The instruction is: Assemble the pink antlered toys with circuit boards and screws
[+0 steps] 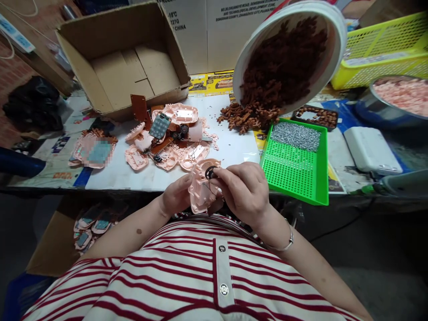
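My left hand (175,196) grips a pink plastic shell (199,191) from the left, just in front of my chest at the table's front edge. My right hand (245,189) is closed in a pinch on a small black round part (210,173) with thin wires, pressed against the top of the shell. Behind the hands lies a heap of pink shells, brown circuit boards and a grey keypad (159,125) on the white tabletop (234,142).
An open cardboard box (123,58) stands at the back left. A tilted white bucket (290,49) spills brown parts (249,117). A green tray (297,160) with small metal screws sits to the right, beside a white box (371,149), a yellow basket (384,49) and a metal bowl (394,100).
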Available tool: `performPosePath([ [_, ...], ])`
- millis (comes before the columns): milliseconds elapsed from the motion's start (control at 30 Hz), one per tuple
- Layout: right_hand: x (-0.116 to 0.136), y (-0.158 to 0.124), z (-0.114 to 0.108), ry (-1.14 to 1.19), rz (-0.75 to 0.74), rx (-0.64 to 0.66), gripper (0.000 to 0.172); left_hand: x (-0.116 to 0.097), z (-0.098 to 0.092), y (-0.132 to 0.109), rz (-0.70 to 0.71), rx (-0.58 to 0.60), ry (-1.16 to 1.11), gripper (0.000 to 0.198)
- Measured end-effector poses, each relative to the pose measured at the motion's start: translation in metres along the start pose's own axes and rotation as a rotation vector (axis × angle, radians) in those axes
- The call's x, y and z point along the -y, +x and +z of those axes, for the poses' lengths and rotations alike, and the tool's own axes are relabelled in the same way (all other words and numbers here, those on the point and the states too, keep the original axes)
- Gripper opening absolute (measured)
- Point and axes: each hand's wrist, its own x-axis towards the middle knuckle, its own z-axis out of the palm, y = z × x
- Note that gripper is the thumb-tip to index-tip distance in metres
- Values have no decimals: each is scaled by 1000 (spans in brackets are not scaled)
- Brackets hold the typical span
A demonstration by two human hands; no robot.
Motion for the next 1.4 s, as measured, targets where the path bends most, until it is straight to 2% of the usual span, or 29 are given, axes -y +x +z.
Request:
performPosePath([
  [133, 2, 1, 3, 52, 73, -1, 13, -1, 6, 2, -1, 13, -47, 54],
  [233, 5, 1, 7, 9, 113, 8, 14, -2, 7, 4, -1, 2, -44, 52],
  [333, 10, 1, 10, -73, 150, 31, 15, -2, 3, 5, -35, -30, -17, 51],
  [567, 16, -1, 16, -3, 289, 46, 14, -1, -5, 5, -61, -34, 34, 46],
  [633, 14, -3, 17, 94, 385, 37, 13, -3, -4, 5, -69, -11, 39, 45],
  [700, 11, -4, 18, 294, 540, 52, 20, -5, -3, 4, -82, 15, 32, 43],
  [833, 6, -2, 18, 651, 781, 204, 11, -9, -2, 4, -104, 5, 33, 44],
  [967, 8, 0, 22, 745, 872, 232, 10, -9, -1, 8, -133, -60, 104, 34],
  [1100, 7, 0, 25, 833, 898, 335, 15, -10, 1, 9, -151, -131, 135, 33],
  [1167, 4, -1, 25, 859, 847, 374, 22, -10, 2, 9, -155, -165, 139, 32],
  [1200, 3, -2, 25, 887, 819, 396, 31, -11, 3, 9, -146, -181, 136, 32],
  [1267, -1, -7, 23, 972, 821, 447, 60, -12, 3, 10, -97, -233, 124, 31],
  [1333, -4, -15, 22, 1025, 919, 518, 87, -14, 2, 13, -21, -321, 111, 33],
  [1400, -6, -26, 21, 1038, 1020, 630, 96, -17, 0, 17, 45, -420, 108, 37],
])
